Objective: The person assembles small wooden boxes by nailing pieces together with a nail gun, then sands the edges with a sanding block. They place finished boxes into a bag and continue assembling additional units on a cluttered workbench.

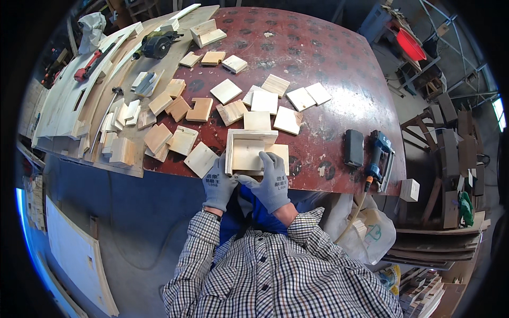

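At the near edge of the dark red table (313,122), an L-shaped plywood corner piece (229,146) stands with a pale square board (248,158) in its angle. My left hand (220,183), in a grey glove, grips the corner piece at its near left end, its thumb turned inward. My right hand (273,183), gloved alike, curls its fingers over the right part of the board, and its thumb reaches toward the left hand. Another flat board (282,156) lies partly under the right fingers. Beyond the corner piece are loose square boards (288,121) and several notched wooden blocks (200,109).
A nail gun (377,156) with an air hose and a black case (353,148) lie at the right. On the left stand a circular saw (158,45), a hammer (114,95), a red tool (87,66) and wood offcuts (123,151). A white bag (366,230) hangs below the right edge.
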Demonstrator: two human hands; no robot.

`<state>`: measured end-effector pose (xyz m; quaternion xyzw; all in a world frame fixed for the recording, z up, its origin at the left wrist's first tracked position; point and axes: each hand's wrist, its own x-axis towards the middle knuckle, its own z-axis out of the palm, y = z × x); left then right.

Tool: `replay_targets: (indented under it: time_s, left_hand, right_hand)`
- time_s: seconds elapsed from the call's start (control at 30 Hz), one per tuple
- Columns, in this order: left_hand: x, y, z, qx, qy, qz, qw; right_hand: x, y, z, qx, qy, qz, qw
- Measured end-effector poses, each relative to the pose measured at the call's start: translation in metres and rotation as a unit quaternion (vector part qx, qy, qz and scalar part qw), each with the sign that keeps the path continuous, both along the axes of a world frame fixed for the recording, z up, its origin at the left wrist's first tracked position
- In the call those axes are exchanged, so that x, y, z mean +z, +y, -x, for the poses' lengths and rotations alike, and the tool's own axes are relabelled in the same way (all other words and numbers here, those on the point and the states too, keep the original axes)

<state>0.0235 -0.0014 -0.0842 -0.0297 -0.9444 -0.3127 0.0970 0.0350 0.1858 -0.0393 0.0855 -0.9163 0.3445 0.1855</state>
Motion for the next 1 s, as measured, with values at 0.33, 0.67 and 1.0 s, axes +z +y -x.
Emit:
replay_targets:
  time_s: [0.33,0.67,1.0]
  left_hand:
    - [-0.001,0.004,-0.001,0.017,0.028,-0.024,0.999]
    - [0.016,0.006,0.002,-0.001,0.013,0.000,1.000]
    - [0.021,0.011,0.000,0.001,0.032,-0.031,0.999]
  right_hand:
    - [-0.016,0.037,0.017,0.059,-0.059,-0.010,0.996]
    - [-0.016,0.041,0.015,0.071,-0.113,0.017,0.991]
    - [0.016,0.124,0.121,-0.050,-0.099,-0.123,0.986]
